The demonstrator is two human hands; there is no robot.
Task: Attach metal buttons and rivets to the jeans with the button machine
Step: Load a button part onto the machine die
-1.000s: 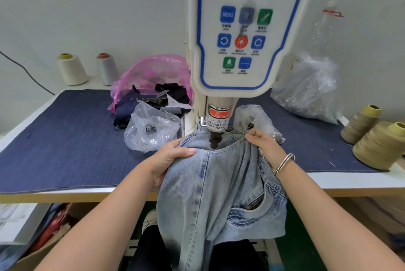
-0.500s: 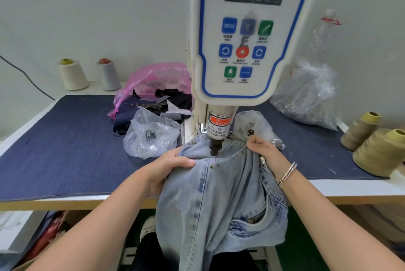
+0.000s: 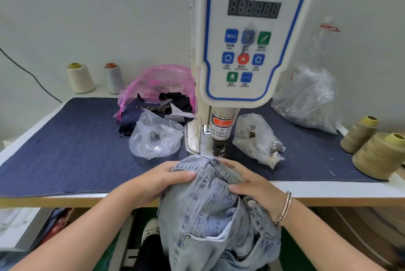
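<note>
Item: light-wash jeans (image 3: 210, 211), bunched, draped over table edge (image 3: 65, 196); long axis 12–6, top fold just at 6 o'clock from button machine punch (image 3: 219, 149), not yet under it.
Left hand (image 3: 157, 179): at 9 o'clock of fold, fingers curled over denim, thumb on top, gripping.
Right hand (image 3: 252, 185): at 3 o'clock, fingers wrapped round fold, gripping; nearer punch.
Judged next: feed fold toward 12, fingertips wide of punch.
</note>
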